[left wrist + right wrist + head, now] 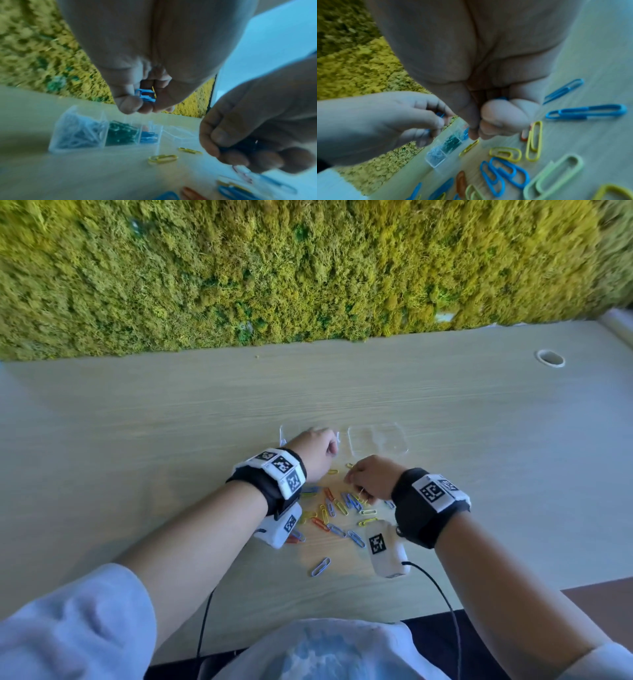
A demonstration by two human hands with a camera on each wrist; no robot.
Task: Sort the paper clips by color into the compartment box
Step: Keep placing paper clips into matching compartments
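Toward the counter's [137, 419] far edge, your left hand [317, 450] hovers over the clear box [96, 134], fingers curled round blue clips [145, 94]. That box holds pale, dark green and blue clips in separate compartments. Just right lies its clear lid [378, 441]. Nearer you, your right hand [371, 479] is curled over the loose clips [337, 515], pinching a blue one [501, 98].

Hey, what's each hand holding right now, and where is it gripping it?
Left hand pinches blue paper clips between its fingertips; the exact grip point is hidden. Right hand is curled around something blue, mostly hidden.
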